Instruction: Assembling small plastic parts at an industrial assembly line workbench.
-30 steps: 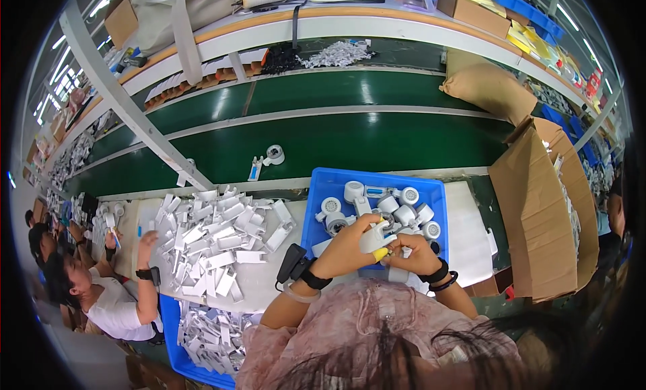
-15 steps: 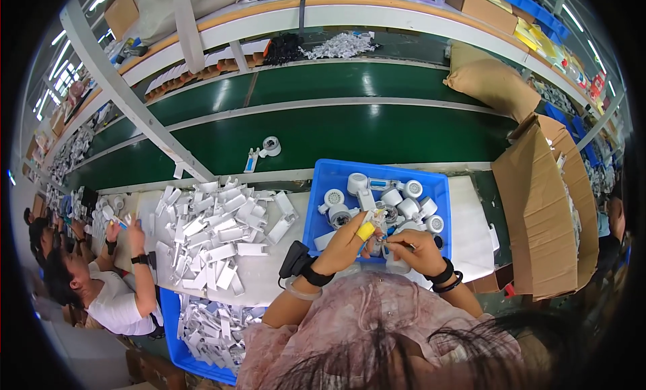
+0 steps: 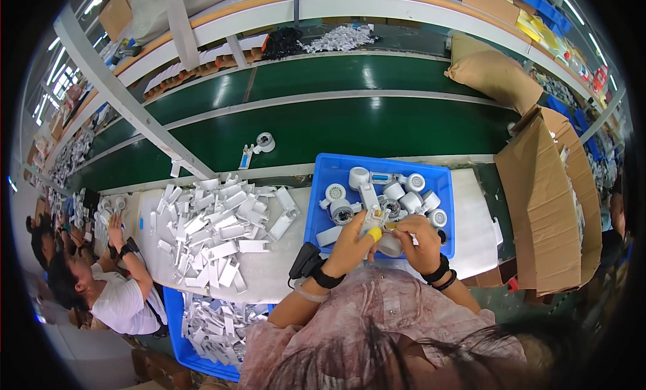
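Observation:
Over the near edge of a blue bin (image 3: 311, 212), my left hand (image 3: 350, 245) is closed around a white plastic housing (image 3: 374, 220), its thumb wrapped in yellow. A pale round part (image 3: 390, 245) hangs below the housing, between my hands. Pressed against the housing's right side is my right hand (image 3: 421, 243), with bent fingers pinching at it. Whatever small piece may be in those fingers is too small to make out. Inside the bin lie several white fan-like units (image 3: 335, 192) with round grilled heads.
A heap of white plastic shells (image 3: 225, 222) covers the worktop to the left; more fill a lower blue bin (image 3: 173, 329). One unit (image 3: 265, 142) rests on the green conveyor (image 3: 350, 124). A tall carton (image 3: 538, 208) stands right. A co-worker (image 3: 111, 292) sits far left.
My hands have shifted slightly toward the bin's right, still together at the housing. The right fingers have turned inward. The co-worker's hands at the left have come closer together.

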`<state>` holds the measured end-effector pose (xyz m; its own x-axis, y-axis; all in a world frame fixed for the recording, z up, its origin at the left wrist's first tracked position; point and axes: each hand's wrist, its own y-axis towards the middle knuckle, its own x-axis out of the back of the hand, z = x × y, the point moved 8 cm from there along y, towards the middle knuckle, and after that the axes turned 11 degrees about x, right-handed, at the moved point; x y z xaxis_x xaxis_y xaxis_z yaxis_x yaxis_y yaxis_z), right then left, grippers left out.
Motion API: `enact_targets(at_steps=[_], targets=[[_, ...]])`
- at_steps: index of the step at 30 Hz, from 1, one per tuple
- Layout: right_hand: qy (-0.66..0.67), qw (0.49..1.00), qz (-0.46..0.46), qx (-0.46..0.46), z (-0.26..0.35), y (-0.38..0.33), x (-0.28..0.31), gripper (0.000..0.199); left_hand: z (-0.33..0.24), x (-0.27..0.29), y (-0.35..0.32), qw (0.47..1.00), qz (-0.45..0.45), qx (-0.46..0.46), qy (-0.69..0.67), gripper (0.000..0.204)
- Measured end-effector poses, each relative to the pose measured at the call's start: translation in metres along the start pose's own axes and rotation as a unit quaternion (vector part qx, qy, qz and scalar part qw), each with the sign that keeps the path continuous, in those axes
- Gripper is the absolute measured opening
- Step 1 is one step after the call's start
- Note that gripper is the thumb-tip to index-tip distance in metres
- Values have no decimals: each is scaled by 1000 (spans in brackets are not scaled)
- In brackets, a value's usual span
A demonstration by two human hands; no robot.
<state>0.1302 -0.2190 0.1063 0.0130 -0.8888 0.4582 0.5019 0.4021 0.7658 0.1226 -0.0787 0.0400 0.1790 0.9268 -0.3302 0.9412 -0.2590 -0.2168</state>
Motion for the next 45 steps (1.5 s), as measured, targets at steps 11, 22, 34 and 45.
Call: enact_targets(at_steps=[11,22,34,45], targets=[[8,1000,10,23,4,1,0,22,-2,-11,-11,998,-8,-24,55,46],[4,1000,3,22,1,-5,0,23,-10,-19,-14,996,-14,-38,82,41],[-12,999,13,27,3,3,-1,20,-2,-12,-12,991,-27,-69,110,40],[-24,999,29,21,4,8,-2,22,1,-10,-11,984,-73,-51,153,36]])
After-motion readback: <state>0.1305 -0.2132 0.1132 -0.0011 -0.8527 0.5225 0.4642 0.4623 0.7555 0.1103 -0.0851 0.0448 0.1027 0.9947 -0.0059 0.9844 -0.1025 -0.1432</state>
